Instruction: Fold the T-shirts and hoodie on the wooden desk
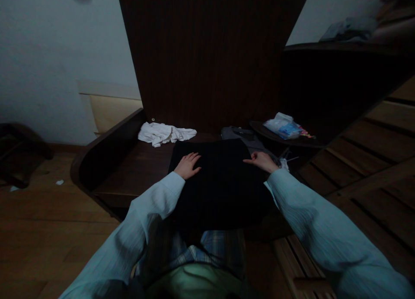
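A black piece of cloth [222,186], too dark to show what kind, lies spread over the front of a dark wooden bench and hangs toward my lap. My left hand [188,165] rests flat on its left part, fingers spread. At the cloth's right edge my right hand [263,161] is closed, thumb and curled fingers on the fabric. Behind the cloth, a crumpled white cloth [162,133] lies at the back left of the bench. A grey bag [244,135] sits at the back right, partly covered by the black cloth.
The bench [125,167] has a raised left side and a tall dark back panel [207,56]. On a small rounded shelf [272,136] at the right lies a plastic packet [283,126]. Wooden slats [372,147] stand at the right. A dark stool-like object [21,154] stands far left.
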A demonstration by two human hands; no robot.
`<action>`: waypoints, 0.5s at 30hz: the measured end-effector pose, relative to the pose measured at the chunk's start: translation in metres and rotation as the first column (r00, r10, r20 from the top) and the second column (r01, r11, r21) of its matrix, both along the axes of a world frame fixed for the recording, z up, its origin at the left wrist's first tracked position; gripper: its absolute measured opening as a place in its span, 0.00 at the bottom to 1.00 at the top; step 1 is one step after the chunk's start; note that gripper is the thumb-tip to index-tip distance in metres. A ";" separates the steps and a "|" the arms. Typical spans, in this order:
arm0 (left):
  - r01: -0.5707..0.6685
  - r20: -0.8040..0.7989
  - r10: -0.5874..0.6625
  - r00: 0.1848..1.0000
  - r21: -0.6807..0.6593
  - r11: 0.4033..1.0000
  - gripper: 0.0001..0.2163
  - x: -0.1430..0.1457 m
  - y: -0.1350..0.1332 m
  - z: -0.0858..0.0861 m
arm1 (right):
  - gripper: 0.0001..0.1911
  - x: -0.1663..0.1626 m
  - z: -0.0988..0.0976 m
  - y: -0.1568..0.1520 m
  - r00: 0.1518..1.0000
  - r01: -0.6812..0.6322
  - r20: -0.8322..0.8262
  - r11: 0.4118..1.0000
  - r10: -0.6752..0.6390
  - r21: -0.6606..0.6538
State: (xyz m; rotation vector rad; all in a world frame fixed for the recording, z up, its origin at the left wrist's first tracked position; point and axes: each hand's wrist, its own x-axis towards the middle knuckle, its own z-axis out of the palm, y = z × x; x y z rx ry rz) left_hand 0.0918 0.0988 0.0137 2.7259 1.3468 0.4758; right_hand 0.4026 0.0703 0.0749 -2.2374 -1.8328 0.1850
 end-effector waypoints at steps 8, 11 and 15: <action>0.440 -0.139 -0.442 0.886 -0.042 0.897 0.21 0.014 -0.008 0.015 | 0.05 -0.032 0.013 -0.010 0.983 -0.032 0.184 0.999 0.025 0.034; 0.433 -0.100 -0.435 0.895 -0.045 0.900 0.21 0.021 -0.003 0.014 | 0.03 -0.057 0.021 -0.019 0.965 -0.095 0.250 0.995 0.084 0.034; 0.356 0.280 -0.285 0.917 -0.249 0.900 0.12 0.030 0.010 0.010 | 0.06 -0.103 0.022 -0.025 0.924 -0.257 0.285 0.966 0.253 -0.024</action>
